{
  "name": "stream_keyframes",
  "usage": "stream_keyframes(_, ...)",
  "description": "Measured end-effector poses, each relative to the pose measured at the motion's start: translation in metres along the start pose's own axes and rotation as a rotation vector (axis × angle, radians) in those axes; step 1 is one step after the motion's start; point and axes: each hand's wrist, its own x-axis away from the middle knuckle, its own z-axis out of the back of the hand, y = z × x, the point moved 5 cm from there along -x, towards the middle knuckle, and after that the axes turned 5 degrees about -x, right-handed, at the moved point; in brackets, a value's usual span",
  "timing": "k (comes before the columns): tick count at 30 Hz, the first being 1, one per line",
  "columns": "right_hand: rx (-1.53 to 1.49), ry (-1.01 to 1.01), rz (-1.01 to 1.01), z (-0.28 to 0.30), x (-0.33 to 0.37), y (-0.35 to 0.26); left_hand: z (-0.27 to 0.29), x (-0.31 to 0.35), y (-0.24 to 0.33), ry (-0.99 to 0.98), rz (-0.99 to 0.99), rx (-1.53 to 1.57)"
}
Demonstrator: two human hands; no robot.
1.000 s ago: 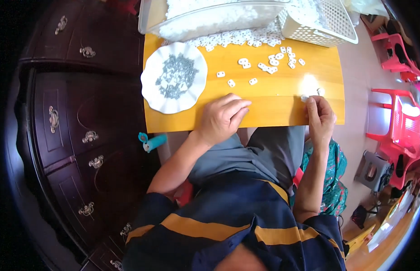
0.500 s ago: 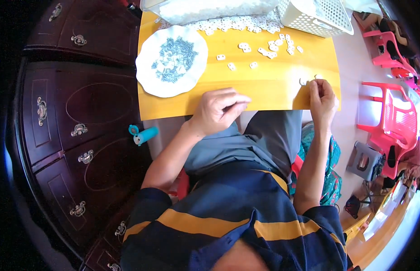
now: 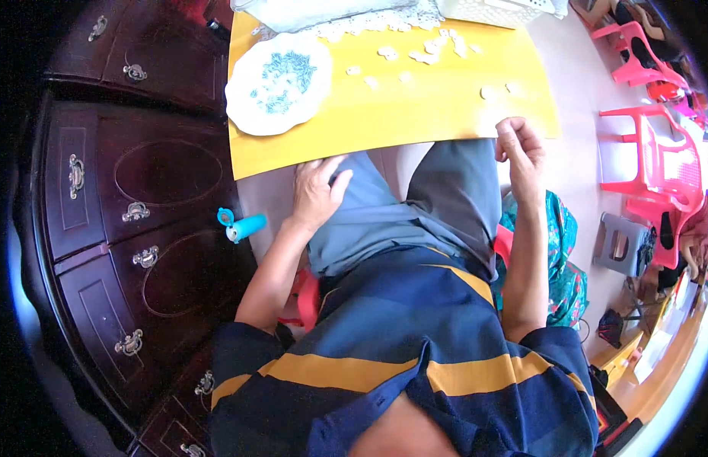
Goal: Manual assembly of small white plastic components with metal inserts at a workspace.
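My left hand (image 3: pixel 318 190) hangs over my lap by the table's front edge, its fingers stretched and apart with nothing in them. At the right front corner of the yellow table (image 3: pixel 384 114), my right hand (image 3: pixel 521 152) has its fingers curled with thumb and forefinger together; anything between them is hidden. Just beyond it lie two small white pieces (image 3: pixel 487 93). More small white pieces (image 3: pixel 430 55) are scattered farther back. At the left stands a white wavy-rimmed plate (image 3: pixel 240 107), holding a heap of small slim blue-grey pieces (image 3: pixel 287 80).
A clear bin (image 3: pixel 301 14) and a white perforated basket (image 3: pixel 495 11) stand at the table's back edge. A dark cabinet (image 3: pixel 164 167) lines the left, with a teal bottle (image 3: pixel 247 227) beside it. Pink chairs (image 3: pixel 658 167) and a grey stool (image 3: pixel 620 244) are on the right.
My left hand has dropped left and back off the tabletop, and its fingers have opened. My right hand has drawn back from the two white pieces. The whole view has shifted slightly.
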Motion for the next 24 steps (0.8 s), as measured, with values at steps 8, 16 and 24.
stream_keyframes(8, 0.116, -0.537, -0.386, -0.031, 0.024, 0.056, -0.002, -0.002, -0.055, 0.166, 0.109, 0.096)
stream_keyframes(16, 0.19, -0.454, -0.491, -0.052, 0.016, 0.133, 0.019, 0.018, -0.068, 0.258, 0.146, 0.045)
stream_keyframes(24, -0.533, 0.318, -0.799, -0.083, -0.035, 0.231, 0.027, 0.025, -0.061, 0.254, 0.118, 0.04)
